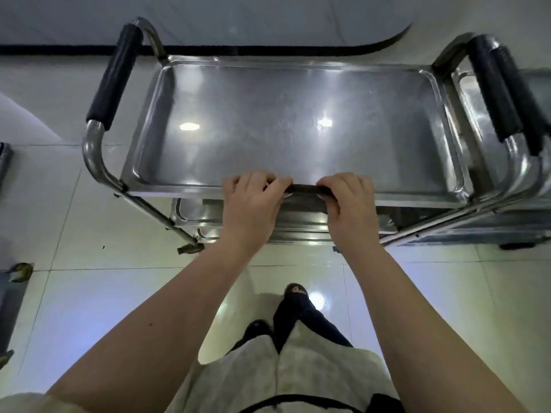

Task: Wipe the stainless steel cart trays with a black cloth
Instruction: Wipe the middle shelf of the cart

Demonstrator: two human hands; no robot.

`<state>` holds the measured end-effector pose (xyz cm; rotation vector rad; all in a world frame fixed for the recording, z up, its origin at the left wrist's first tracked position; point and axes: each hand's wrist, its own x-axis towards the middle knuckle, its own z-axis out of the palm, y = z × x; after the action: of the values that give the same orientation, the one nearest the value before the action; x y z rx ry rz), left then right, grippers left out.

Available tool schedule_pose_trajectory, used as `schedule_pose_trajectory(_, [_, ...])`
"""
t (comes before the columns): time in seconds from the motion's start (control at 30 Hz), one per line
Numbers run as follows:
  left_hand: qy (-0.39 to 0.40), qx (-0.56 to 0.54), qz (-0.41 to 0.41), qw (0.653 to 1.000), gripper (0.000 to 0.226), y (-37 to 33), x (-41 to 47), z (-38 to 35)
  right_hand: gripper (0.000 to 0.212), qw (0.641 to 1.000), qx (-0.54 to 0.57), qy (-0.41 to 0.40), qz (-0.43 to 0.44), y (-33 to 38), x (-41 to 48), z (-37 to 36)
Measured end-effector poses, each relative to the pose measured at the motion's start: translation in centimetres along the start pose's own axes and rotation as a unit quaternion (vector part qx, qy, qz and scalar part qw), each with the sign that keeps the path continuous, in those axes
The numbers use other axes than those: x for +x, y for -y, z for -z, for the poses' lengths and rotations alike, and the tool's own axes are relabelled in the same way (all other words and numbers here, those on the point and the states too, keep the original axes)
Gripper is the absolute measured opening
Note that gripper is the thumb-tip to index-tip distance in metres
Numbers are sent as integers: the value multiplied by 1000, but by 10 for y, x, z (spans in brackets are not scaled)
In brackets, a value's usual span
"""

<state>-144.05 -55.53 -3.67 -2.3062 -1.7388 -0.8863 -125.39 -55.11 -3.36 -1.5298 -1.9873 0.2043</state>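
Floor [89, 287]: pale glossy tiles carrying ceiling-light reflections, with a dark strip [74, 50] running along the far side.

A stainless steel cart [98, 156] stands square in front of the person. Its top tray [298, 120] is bare and shows faint smears across the middle. A lower tray [193, 210] is partly visible under the near edge. Black padded grips cover the left handle [114, 76] and the right handle [495, 87]. A second cart [520, 93] is parked close against the right side.

The black cloth [304, 190] lies at the near rim of the top tray and appears as a narrow band stretched between both hands. The left hand [250, 204] has its fingers curled over the cloth's left end. The right hand [346, 204] has its fingers curled over the right end. The dark area just below the band may be hanging cloth or shadow; which it is cannot be told.

Assessment: holding the cloth taut by both ends at the rim looks like folding or straightening it to present a flat working face. The position over the near edge suits a start on the top tray, with strokes running away from the body. The tray's raised lip would stop the cloth at the borders, so the corners would need separate passes. The lower tray appears untouched and would require stooping.

Markings: no brand, label or legible writing is visible on either cart, the cloth or the floor.
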Motion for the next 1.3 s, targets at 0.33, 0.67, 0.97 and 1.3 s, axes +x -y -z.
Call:
schedule_pose_trajectory(0.33, [148,-108,-24,983,22,-17,-102,-17,20,989,17,89,-121,-1,-120,-8])
schedule_pose_trajectory(0.67, [276,-139,80,948,24,-29,-126,-163,16,961,83,157,-214,-129,-154,-92])
schedule_pose_trajectory(0.97, [197,-242,129,941,21,4,-66,-377,35,967,-107,137,-185,-305,-40,-213])
schedule_pose_trajectory(1.3, [287,40,12,957,55,120,-1,-504,70,926,-211,293,-111,-363,-44,-339])
